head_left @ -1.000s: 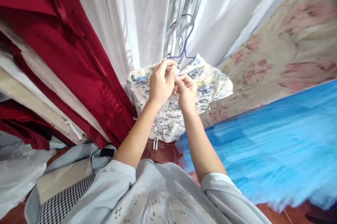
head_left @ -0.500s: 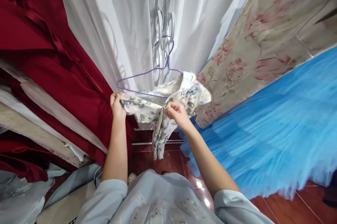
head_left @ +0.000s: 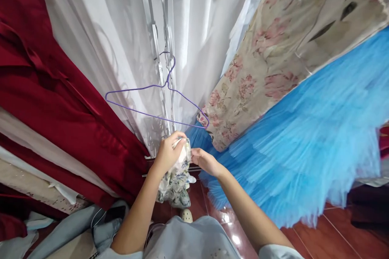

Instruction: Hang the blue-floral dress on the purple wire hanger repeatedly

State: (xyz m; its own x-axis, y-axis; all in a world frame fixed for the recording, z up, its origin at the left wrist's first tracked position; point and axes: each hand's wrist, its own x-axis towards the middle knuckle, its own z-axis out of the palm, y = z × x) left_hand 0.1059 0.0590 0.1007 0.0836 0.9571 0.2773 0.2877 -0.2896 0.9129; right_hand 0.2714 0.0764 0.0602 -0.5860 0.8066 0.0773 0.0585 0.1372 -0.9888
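A white blouse with a blue and green floral print (head_left: 179,184) hangs bunched from my left hand (head_left: 170,151), whose fingers and thumb are closed on its upper part. At the right edge of the cloth is my right hand (head_left: 208,162), its fingers curled with their tips against the fabric; the exact grip is partly hidden. Just above both hands hangs a bare purple wire hanger (head_left: 136,110), hooked on a white metal rack upright (head_left: 165,40). The blouse is folded together, so its collar and sleeves cannot be made out.
Red satin cloth (head_left: 69,105) hangs at the left, beside white drapes (head_left: 200,20). To the right are a beige cloth with pink flowers (head_left: 246,84) and a wide blue tulle skirt (head_left: 273,161). Reddish tiles (head_left: 316,236) form the floor, with a pale perforated shoe (head_left: 186,215) below.
The blouse has come off the purple hanger and is now gathered lower, nearer my body. My left hand has moved right and down, close to my right hand.
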